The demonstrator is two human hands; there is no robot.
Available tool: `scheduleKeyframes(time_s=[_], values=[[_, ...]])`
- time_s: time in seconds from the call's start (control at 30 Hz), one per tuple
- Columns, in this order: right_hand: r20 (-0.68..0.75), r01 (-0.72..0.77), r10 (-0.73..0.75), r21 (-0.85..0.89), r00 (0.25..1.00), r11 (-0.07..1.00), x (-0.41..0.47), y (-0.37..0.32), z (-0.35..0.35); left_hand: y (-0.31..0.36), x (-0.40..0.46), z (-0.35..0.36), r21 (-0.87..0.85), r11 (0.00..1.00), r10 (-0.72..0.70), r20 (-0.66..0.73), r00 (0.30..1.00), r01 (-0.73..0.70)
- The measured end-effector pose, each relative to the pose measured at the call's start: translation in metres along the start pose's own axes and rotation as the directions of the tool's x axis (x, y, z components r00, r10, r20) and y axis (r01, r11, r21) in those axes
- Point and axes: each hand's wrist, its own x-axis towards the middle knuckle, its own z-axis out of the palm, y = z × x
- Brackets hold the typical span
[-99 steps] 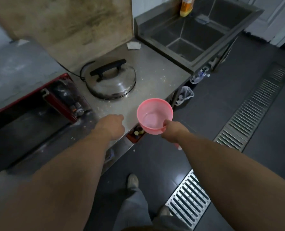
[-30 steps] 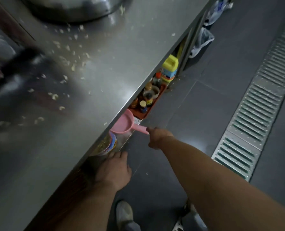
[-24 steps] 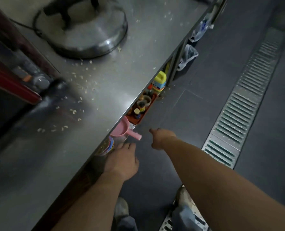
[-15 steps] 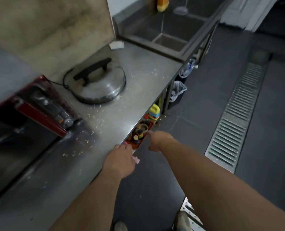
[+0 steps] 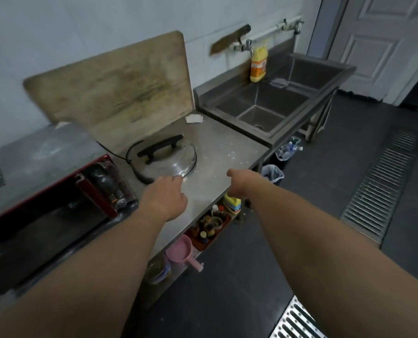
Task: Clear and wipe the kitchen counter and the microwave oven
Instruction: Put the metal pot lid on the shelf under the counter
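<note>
Head view. I held my left hand [image 5: 165,196] above the steel worktop [image 5: 223,152], fingers loosely curled with nothing in its grip, just near of the domed pot lid [image 5: 165,161]. My right hand [image 5: 238,182] hovered over the worktop's near right edge, likewise empty, fingers relaxed. Pale crumbs [image 5: 229,154] lay scattered right of the lid. The red-trimmed microwave oven [image 5: 56,189] stood at the left. A pink scoop [image 5: 182,252] lay on the shelf below, beside a tray of small bottles [image 5: 209,226].
</note>
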Motion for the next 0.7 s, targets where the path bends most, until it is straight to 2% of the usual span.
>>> scheduleKeyframes(time_s=[0.3, 0.53, 0.7], values=[[-0.009, 0.001, 0.000, 0.059, 1.000, 0.998, 0.058, -0.013, -0.005, -0.051, 0.083, -0.027, 0.067, 0.997, -0.021, -0.039, 0.999, 0.024], [-0.004, -0.097, 0.098, 0.049, 0.995, 0.994, 0.135, -0.019, -0.022, -0.086, 0.188, -0.005, 0.019, 0.999, 0.051, -0.015, 0.999, -0.051], [-0.033, -0.075, 0.076, 0.033, 0.997, 0.997, 0.200, -0.039, -0.021, -0.121, 0.260, 0.017, 0.058, 0.998, 0.033, -0.020, 0.999, -0.032]])
